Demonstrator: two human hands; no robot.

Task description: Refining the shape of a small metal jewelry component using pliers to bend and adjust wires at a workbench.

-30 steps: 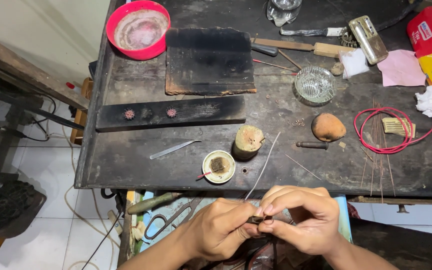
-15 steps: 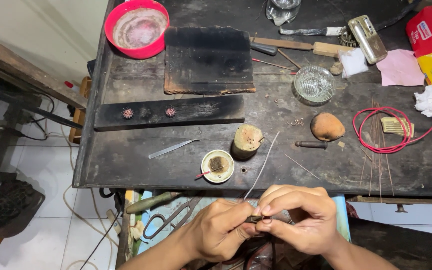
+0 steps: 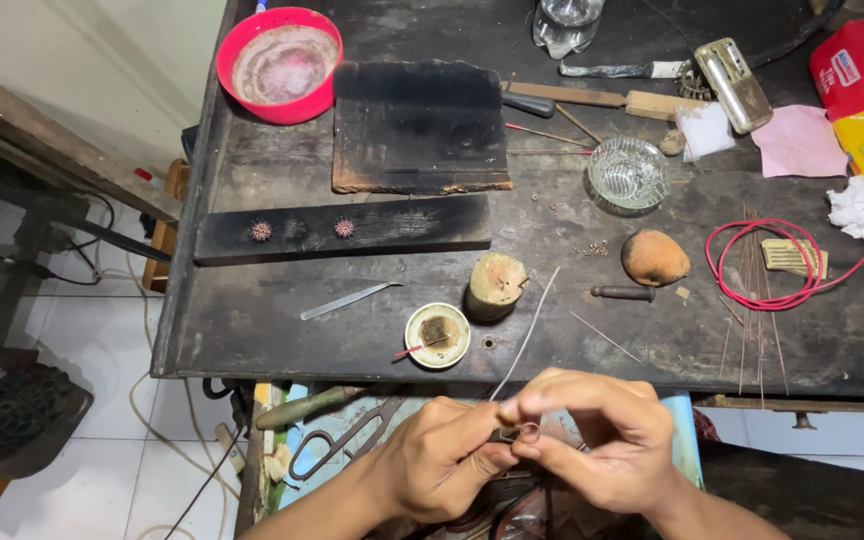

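Observation:
My left hand (image 3: pixel 437 455) and my right hand (image 3: pixel 602 440) meet just below the front edge of the dark workbench (image 3: pixel 282 340). Between their fingertips sits a small dark tool or piece with a tiny ring (image 3: pixel 526 432). A long thin silver wire (image 3: pixel 530 325) rises from the pinch and leans up over the bench toward a short wooden stump (image 3: pixel 495 286). The left fingers pinch the wire's lower end; the right fingers pinch the ring part. A small round tin (image 3: pixel 437 335) with a red-tipped stick lies just above my left hand.
On the bench: a red bowl (image 3: pixel 279 62), charred blocks (image 3: pixel 417 125) (image 3: pixel 342 230), a glass dish (image 3: pixel 629 172), a brown lump (image 3: pixel 654 257), a red cable loop (image 3: pixel 772 265), thin rods, a metal file (image 3: pixel 347 299), tissue and bags. An open drawer holds scissors (image 3: pixel 337 445).
Both hands have stayed together at the same spot; only the fingers shift slightly on the small piece. The wire keeps its lean.

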